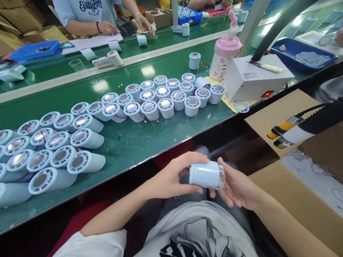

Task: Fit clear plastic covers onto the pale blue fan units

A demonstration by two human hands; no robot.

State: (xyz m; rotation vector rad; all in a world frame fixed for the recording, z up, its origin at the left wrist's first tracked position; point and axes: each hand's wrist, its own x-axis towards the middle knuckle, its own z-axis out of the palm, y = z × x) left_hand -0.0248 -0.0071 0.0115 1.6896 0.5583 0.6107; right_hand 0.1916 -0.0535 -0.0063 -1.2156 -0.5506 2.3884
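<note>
Above my lap, a light blue cylindrical housing (205, 174) lies on its side between my two hands. A clear plastic cup shows as a see-through rim (221, 175) at its right end. My left hand (182, 173) grips the blue end, thumb below and fingers over the top. Around the clear end, my right hand (238, 184) has its fingers curled. On the green bench in front stand rows of similar blue housings (165, 107) with silver discs on top, some with thin red wires.
A white box with a red switch (259, 76) stands at the right, beside a pink-lidded bottle (225, 53). A blue ring (241, 107) lies at the bench edge. An open carton (302, 200) is at my right, below a black hose (321, 117). A co-worker's hands (144, 24) are across the bench.
</note>
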